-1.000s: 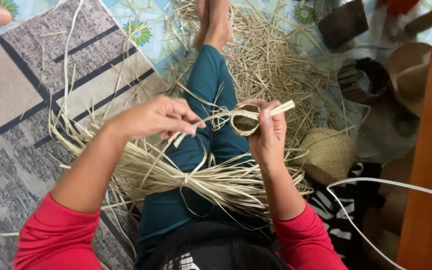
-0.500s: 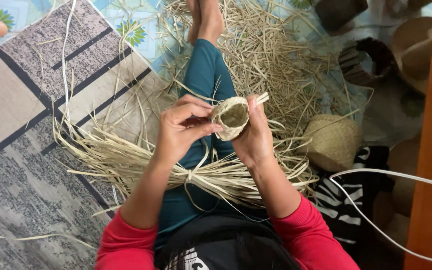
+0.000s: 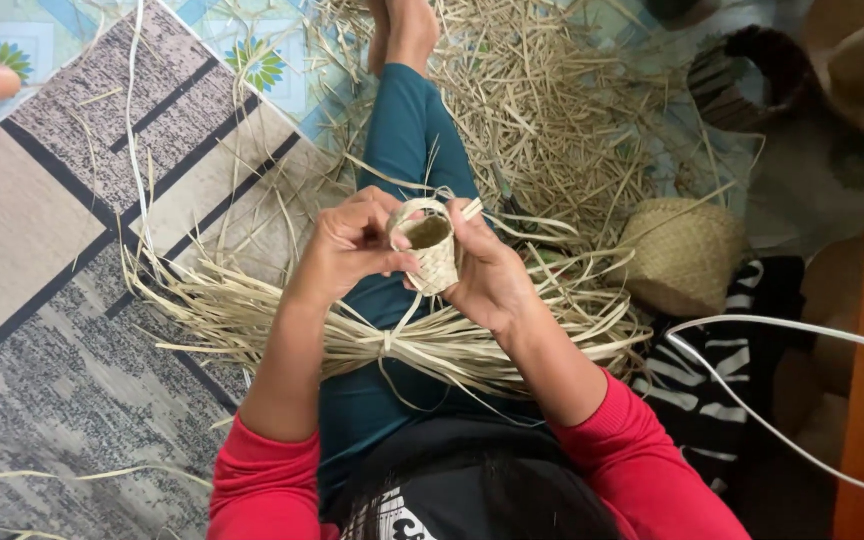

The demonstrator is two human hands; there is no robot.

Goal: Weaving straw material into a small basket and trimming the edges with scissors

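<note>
Presently, a small woven basket (image 3: 428,252) is held up over the lap, above the teal-clad leg (image 3: 407,150), between both hands. The left hand (image 3: 347,248) is closed on the basket's left side, its thumb pressed against the wall just under the rim; the right hand (image 3: 487,272) is wrapped around the right side and base, with a loose strip end (image 3: 470,210) projecting past the fingers at the rim. A thin handle loop is seen arching over the basket's mouth. A tied bundle of palm strips (image 3: 402,345) lies across the thighs beneath the hands, and cut straw scraps (image 3: 552,110) are scattered on the floor beyond. A larger woven basket (image 3: 682,255) rests to the right, apart from the hands, and a patterned mat (image 3: 72,260) lies to the left. Judged from the grip, the strip end is best drawn snug while the rim is pinched firm, so that the weave is not distorted; the basket should be kept upright and the pull kept gentle, lest the strip be split.
</note>
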